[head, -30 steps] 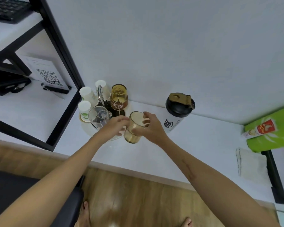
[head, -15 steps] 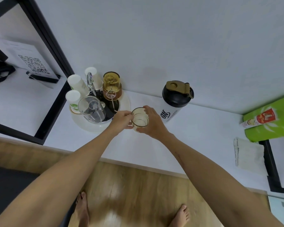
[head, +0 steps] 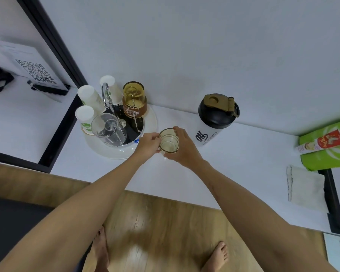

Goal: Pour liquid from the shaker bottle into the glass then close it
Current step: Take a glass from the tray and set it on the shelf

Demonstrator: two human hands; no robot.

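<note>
A small amber glass (head: 168, 141) stands upright on the white counter (head: 234, 165), mouth up. My right hand (head: 183, 150) wraps round its right side. My left hand (head: 148, 143) pinches its left rim. To the right of the glass stands the shaker bottle (head: 214, 122), white with a black lid and a tan flip cap that lies shut. Neither hand touches the bottle.
A round white tray (head: 149, 122) left of the glass carries upturned paper cups (head: 88, 96), a clear glass (head: 108, 129) and an upturned amber glass (head: 133, 95). A green pouch (head: 326, 146) and a folded cloth (head: 304, 185) lie at the right. A black frame (head: 65, 118) borders the left.
The amber glass went from tilted in the air to upright on the counter, a little right of the tray. Both hands stayed on it.
</note>
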